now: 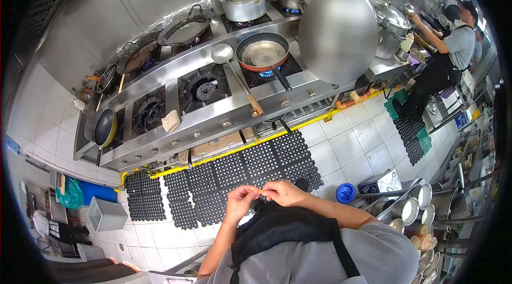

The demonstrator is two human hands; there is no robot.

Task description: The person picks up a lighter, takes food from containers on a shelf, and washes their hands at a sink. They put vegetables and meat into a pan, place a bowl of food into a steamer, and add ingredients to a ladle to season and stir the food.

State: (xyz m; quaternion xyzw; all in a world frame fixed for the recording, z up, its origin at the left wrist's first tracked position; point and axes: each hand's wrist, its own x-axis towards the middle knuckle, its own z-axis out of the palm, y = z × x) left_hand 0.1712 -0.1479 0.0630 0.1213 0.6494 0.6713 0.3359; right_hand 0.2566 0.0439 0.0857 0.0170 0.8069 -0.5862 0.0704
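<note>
In front of my black apron (288, 225), my left hand (241, 199) and my right hand (284, 193) meet with fingers pinched. Between their fingertips is a small orange thing (260, 192), too small to name, and both hands seem to grip it. Beyond my hands stands a long steel stove (213, 116). A frying pan (261, 54) with a red outside sits over a blue flame. A ladle (222, 54) with a wooden handle lies across the stove to its left. A folded cloth (170, 121) rests on the front edge.
Pots (242, 4) and more pans (186, 27) stand on the back burners. Black rubber mats (240, 167) cover the floor at the stove. A co-worker (458, 44) works at the far right. Shelves with metal containers (410, 209) are close on my right. A grey bin (106, 214) stands left.
</note>
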